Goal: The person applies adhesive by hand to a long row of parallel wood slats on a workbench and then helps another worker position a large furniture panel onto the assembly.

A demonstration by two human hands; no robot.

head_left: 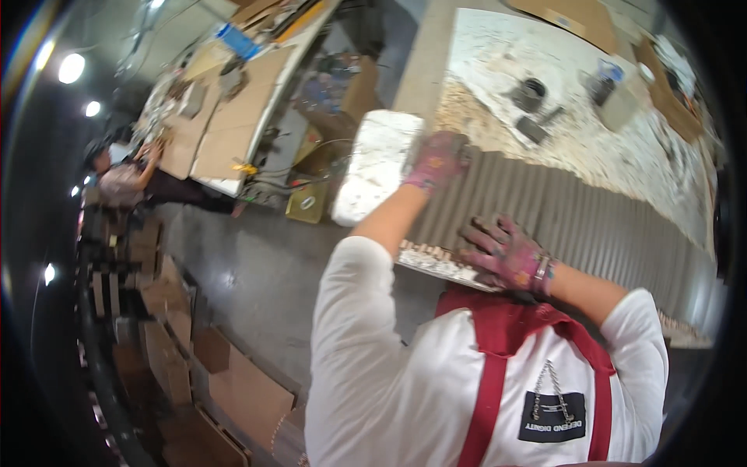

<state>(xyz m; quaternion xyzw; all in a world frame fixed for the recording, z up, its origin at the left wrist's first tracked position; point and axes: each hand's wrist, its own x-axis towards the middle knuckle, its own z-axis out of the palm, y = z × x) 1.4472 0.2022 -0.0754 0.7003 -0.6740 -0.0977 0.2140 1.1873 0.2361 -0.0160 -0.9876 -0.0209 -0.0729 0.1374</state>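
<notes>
A wide row of long grey-brown sticks (537, 194), laid side by side, covers the near part of the worktable. My left hand (440, 161), in a stained pink-purple glove, rests at the row's far left corner. Its fingers bend down and blur, so their grip is not clear. Over the near ends of the sticks lies my right hand (506, 253), in a matching dirty glove, with fingers spread and nothing held. Pale tan stick ends (436, 255) show along the front edge. A white, worn block-like pad (379, 167) sits just left of my left hand.
Beyond the sticks, a powder-smeared white sheet (498, 47) carries a dark round cup (529, 93) and a dark block (532, 130). An open cardboard box (669, 97) stands far right. Left, past a grey floor (257, 272), a person (124, 175) works at another table (233, 117).
</notes>
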